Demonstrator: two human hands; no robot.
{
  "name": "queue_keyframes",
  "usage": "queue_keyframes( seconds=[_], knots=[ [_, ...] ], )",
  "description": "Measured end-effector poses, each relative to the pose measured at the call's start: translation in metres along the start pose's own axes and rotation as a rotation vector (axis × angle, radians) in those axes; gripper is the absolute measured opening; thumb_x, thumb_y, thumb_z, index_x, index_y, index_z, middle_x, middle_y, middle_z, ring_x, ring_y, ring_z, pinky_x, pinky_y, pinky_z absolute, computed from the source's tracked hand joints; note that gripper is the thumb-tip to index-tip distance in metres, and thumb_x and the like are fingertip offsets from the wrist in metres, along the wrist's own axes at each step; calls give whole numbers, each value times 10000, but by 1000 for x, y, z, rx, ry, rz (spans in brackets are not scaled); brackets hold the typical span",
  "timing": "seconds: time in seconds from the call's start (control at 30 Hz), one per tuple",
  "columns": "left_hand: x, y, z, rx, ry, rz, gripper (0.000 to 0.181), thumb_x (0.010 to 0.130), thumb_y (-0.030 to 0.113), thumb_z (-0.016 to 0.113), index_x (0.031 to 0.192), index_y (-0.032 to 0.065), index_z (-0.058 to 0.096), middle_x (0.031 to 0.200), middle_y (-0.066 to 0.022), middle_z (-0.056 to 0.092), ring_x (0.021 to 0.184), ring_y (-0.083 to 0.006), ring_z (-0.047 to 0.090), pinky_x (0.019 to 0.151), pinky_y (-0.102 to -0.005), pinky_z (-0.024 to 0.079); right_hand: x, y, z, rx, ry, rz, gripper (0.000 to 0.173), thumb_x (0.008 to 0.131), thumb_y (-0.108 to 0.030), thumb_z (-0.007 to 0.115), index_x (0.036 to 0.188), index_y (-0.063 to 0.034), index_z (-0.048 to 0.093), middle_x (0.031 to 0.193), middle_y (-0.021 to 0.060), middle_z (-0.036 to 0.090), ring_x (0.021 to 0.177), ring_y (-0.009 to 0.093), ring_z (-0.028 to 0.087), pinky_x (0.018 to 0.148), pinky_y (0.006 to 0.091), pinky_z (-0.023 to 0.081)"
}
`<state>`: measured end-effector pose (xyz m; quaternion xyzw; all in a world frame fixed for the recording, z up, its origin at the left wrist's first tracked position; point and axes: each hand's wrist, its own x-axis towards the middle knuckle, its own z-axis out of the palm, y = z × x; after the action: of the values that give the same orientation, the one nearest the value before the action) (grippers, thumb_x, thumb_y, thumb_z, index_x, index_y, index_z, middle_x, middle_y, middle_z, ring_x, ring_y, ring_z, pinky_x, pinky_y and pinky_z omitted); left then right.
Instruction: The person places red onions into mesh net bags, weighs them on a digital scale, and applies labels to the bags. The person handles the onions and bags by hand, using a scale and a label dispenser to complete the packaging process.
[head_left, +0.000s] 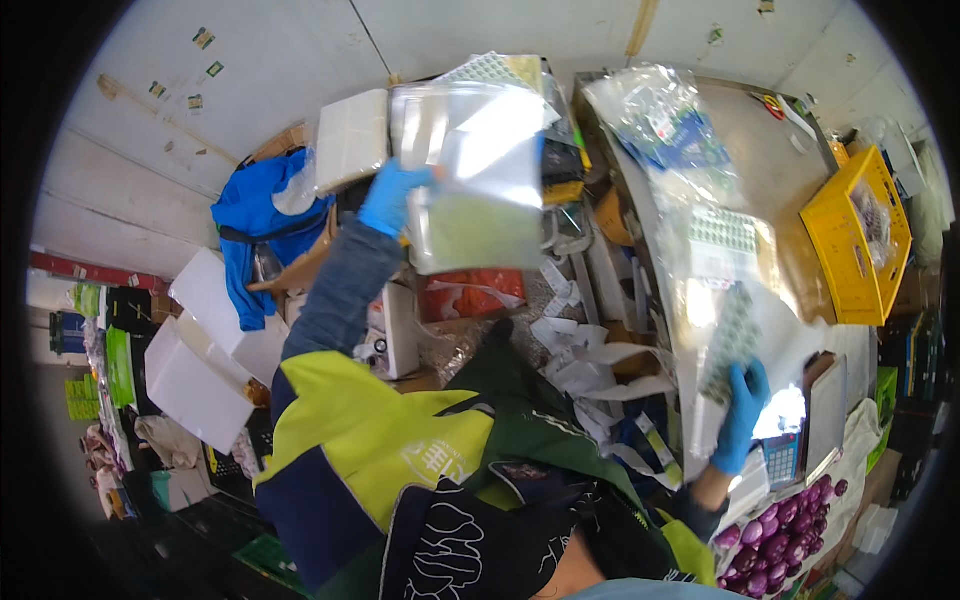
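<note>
My left hand (397, 196), in a blue glove, grips the left edge of a stack of clear plastic bags or film (480, 187), which is shiny and partly blurred. At the right, my gloved right hand (745, 409) rests on a clear plastic bag with a green printed pattern (731, 337) lying on the metal table (772, 187); its fingertips touch the bag, and whether they pinch it is unclear. Another bag with printed green marks (721, 240) lies above it. A crumpled clear and blue bag (667, 135) is farther back.
A digital scale (821, 420) and red onions (780, 536) are at the lower right. A yellow crate (859, 240) stands on the table, with scissors (772, 106) farther back. Paper strips (577, 352) hang beside the table. White foam boxes (199, 382) and a blue jacket (259, 195) are at left.
</note>
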<state>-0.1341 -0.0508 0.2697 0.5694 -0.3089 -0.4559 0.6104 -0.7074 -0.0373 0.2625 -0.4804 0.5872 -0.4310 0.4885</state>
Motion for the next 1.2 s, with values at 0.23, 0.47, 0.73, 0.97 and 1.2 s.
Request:
queue_keyframes(
  seconds=[0.23, 0.47, 0.73, 0.97, 1.2],
  knots=[
    [143, 21, -277, -118, 321, -172, 422, 794, 36, 725, 1172, -82, 582, 997, -158, 652, 869, -266, 654, 798, -379, 560, 150, -63, 375, 494, -632, 212, 397, 910, -92, 635, 1267, 47, 528, 1135, 86, 635, 991, 156, 634, 833, 287, 533],
    [190, 19, -356, -88, 306, -189, 404, 807, 74, 744, 1179, -9, 608, 1037, -117, 670, 930, -244, 657, 865, -369, 543, 246, -57, 613, 753, -932, 305, 403, 895, -73, 655, 1260, 53, 537, 1111, 116, 661, 949, 171, 666, 846, 300, 554],
    [204, -10, -382, -15, 280, -217, 504, 785, 60, 766, 1240, -36, 573, 1069, -133, 662, 967, -268, 645, 872, -359, 532, 261, 59, 706, 130, -658, -104, 628, 759, -37, 732, 1348, -2, 516, 942, 93, 680, 809, 189, 654, 726, 288, 534],
    [218, -20, -374, 1277, 373, -36, 547, 697, 307, 841, 1006, -94, 633, 989, -234, 673, 894, -328, 650, 780, -410, 519, 222, 17, 665, -265, -487, -690, 652, 767, -78, 695, 1382, -98, 480, 1299, 217, 514, 1168, 376, 530, 989, 429, 444],
    [203, -5, -255, 1490, 499, 454, 275, 820, 182, 693, 991, -7, 591, 951, -119, 581, 856, -238, 554, 776, -354, 479, 161, 21, 450, -204, -442, -527, 338, 847, -161, 653, 1170, -59, 649, 1094, 157, 662, 955, 309, 643, 871, 396, 510]
  ],
)
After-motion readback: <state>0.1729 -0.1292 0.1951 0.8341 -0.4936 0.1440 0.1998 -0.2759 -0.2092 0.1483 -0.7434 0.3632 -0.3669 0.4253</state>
